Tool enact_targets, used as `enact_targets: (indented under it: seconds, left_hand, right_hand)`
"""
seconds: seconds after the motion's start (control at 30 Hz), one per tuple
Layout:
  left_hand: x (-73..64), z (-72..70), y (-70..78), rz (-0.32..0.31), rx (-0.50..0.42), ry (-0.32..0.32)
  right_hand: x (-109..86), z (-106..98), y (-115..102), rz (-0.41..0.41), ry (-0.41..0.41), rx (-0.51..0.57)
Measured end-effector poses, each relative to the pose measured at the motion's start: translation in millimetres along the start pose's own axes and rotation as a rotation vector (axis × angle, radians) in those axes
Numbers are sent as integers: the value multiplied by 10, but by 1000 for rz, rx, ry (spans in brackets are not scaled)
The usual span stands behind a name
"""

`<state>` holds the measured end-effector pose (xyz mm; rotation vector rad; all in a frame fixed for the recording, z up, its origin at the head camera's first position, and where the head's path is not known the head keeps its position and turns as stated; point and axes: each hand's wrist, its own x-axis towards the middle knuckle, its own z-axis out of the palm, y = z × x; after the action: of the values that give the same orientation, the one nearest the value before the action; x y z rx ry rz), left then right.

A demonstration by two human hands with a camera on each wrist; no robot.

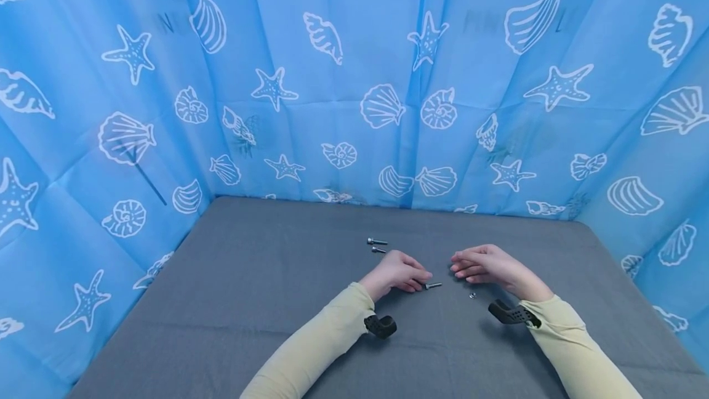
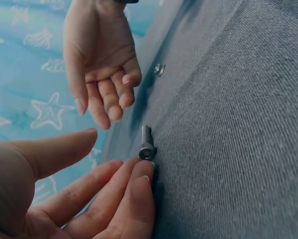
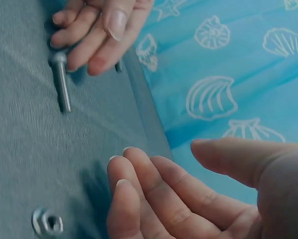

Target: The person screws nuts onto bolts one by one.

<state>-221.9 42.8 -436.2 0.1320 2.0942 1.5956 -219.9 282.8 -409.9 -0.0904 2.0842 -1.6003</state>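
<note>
A socket-head bolt (image 1: 434, 286) lies on the grey table, its head by the fingertips of my left hand (image 1: 396, 274). In the left wrist view the bolt (image 2: 146, 142) shows its hex socket, and my loosely bent fingers hold nothing, with the thumb spread away from them. My right hand (image 1: 495, 268) hovers to the right of the bolt, relaxed and with no object in its fingers. Below its fingers sits a small metal nut (image 1: 472, 295). The right wrist view shows this nut (image 3: 48, 222) at lower left, with a flange around its base.
Two more bolts, one longer (image 1: 378, 241) and one shorter (image 1: 379, 250), lie behind my left hand. A grey cloth covers the table (image 1: 266, 276). Blue curtains (image 1: 343, 79) with white shells and starfish rise along its back and sides. Black wrist mounts (image 1: 381, 326) stick out at both cuffs.
</note>
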Motion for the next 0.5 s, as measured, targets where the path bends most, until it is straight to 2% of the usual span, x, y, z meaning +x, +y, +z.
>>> enact_targets:
  seconds: [0.23, 0.5]
  left_hand:
    - [6, 76, 3, 23, 79, 79]
    - [-6, 105, -27, 74, 171, 123]
  right_hand:
    - [-72, -87, 76, 21, -18, -3]
    - [-206, -188, 192, 13, -85, -3]
